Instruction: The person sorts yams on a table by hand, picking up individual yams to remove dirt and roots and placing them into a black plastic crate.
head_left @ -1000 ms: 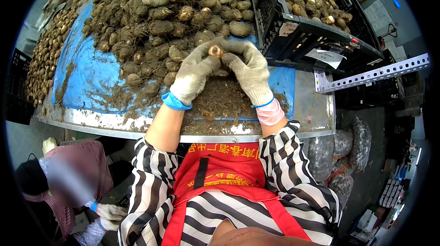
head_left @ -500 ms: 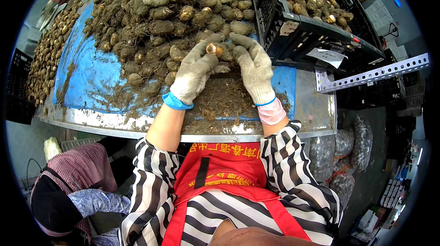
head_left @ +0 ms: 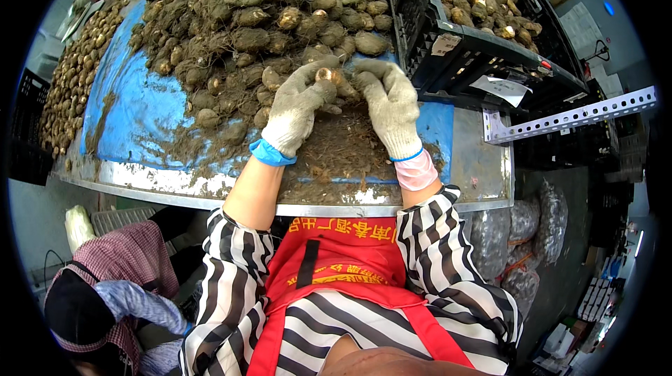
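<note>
Both my hands wear dirty knit gloves and meet around one small brown root (head_left: 326,75) with a pale cut end. My left hand (head_left: 297,106) grips it from the left, my right hand (head_left: 387,103) from the right, at the near edge of a big pile of muddy roots (head_left: 266,12). The pile lies on a blue-covered table (head_left: 133,113). Beneath my hands sits a heap of brown root fibres and dirt (head_left: 336,155).
A black plastic crate (head_left: 483,43) filled with roots stands at the right of the table. More roots (head_left: 66,82) line the table's left side. Another person in a checked top (head_left: 115,285) crouches at lower left. A perforated metal bar (head_left: 574,117) juts out at right.
My hands stayed together on the root, turning it slightly. The person at lower left has shifted and bent lower.
</note>
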Demonstrator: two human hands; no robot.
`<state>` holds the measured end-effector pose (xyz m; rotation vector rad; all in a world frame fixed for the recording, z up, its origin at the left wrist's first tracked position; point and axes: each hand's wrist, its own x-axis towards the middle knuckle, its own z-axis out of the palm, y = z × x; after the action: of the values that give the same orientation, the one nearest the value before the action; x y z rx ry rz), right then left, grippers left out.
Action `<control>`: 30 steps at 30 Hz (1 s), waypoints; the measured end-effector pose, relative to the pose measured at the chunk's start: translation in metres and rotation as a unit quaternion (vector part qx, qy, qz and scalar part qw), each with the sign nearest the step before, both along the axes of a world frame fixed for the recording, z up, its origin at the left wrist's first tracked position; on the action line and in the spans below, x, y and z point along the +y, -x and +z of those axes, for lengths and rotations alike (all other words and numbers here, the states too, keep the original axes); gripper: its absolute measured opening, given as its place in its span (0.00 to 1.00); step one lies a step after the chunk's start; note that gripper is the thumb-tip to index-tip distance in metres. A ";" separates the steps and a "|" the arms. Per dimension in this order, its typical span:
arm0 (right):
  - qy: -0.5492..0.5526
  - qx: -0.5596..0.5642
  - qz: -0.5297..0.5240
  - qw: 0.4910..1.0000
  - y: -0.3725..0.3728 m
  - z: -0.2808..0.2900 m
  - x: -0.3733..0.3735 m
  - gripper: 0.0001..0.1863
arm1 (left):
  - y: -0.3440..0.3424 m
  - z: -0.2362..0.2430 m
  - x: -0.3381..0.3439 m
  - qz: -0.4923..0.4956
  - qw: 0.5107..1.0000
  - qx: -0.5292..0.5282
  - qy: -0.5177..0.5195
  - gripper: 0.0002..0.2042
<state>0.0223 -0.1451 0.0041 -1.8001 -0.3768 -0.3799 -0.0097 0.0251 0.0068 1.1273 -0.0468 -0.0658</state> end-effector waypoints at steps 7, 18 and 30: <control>0.182 -0.011 0.020 0.983 0.008 -0.005 0.010 0.14 | -0.003 -0.014 0.000 0.075 0.972 -0.064 -0.213 0.21; 0.285 -0.005 -0.037 0.958 0.009 -0.011 0.007 0.13 | -0.001 -0.013 0.000 0.072 0.902 -0.182 -0.385 0.20; 0.066 0.116 0.093 0.987 0.006 -0.001 0.002 0.14 | -0.005 -0.005 0.011 0.021 0.999 -0.037 0.013 0.22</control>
<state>0.0159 -0.1433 0.0031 -1.8958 -0.4083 -0.0140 -0.0049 0.0363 0.0015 1.1041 -0.0910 0.0137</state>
